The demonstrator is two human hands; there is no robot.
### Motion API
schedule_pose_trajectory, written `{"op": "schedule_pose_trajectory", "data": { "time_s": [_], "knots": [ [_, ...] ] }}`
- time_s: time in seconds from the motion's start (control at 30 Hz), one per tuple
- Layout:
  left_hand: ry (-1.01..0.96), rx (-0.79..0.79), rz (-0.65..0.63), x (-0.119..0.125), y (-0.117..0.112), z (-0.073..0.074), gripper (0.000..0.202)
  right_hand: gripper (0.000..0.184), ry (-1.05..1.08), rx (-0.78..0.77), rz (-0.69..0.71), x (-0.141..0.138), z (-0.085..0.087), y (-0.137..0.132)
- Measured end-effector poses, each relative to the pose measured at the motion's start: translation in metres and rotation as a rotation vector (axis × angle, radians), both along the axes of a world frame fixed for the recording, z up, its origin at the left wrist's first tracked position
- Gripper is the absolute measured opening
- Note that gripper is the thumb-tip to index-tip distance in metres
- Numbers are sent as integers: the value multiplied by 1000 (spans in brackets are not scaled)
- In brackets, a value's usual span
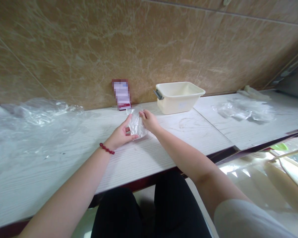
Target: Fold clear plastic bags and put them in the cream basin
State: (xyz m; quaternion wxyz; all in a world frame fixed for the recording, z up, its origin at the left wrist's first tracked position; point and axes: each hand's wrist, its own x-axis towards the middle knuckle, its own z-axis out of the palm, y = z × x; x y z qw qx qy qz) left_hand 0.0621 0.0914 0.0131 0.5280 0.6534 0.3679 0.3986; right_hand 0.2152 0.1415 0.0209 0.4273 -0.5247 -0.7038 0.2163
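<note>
Just beyond the person's black trousers [149,211], a small clear plastic bag [136,125] stands slightly tilted above the white wood-grain counter [178,155], held between both hands near the counter's middle. The left hand [120,134], with a red bead bracelet [106,148] at its wrist, is half closed, its thumb and fingers gripping the bag's left side. The right hand [149,120] is also partly closed, its fingertips pinching the bag's upper right edge. Glare on the plastic hides whether anything is inside. Farther back, a cream plastic tub [178,97] with a metal side handle [158,95] sits against the wall, its near side hiding the bottom, so its contents cannot be told. A pixelated carton [121,94] leans against the marble-patterned wall [149,43] left of it. Crumpled clear plastic sheeting [39,114] spreads at the left of the frame, and more [243,110] lies at the right.
</note>
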Motion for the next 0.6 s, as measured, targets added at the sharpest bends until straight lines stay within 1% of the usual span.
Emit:
{"op": "schedule_pose_trajectory", "data": {
  "time_s": [0.1, 0.2, 0.27, 0.33, 0.47, 0.53, 0.6],
  "knots": [
    [93, 81, -12, -2, 0, 0, 98, 27, -7, -51, 29, 3, 2, 0],
    [218, 205, 11, -4, 1, -2, 97, 27, 13, -171, 72, 7, 6, 0],
    [292, 274, 29, -6, 3, -4, 97, 26, 63, -261, 87, 8, 7, -1],
    [342, 323, 40, -6, 4, -5, 96, 24, 159, -350, 111, 9, 8, -1],
    [393, 375, 44, -7, 5, -6, 97, 23, 349, -482, 175, 7, 7, 0],
    [398, 383, 48, -7, 6, -7, 98, 23, 378, -505, 180, 7, 7, 1],
    [387, 384, 62, -7, 6, -8, 98, 23, 376, -490, 164, 8, 7, 2]
  ]
}}
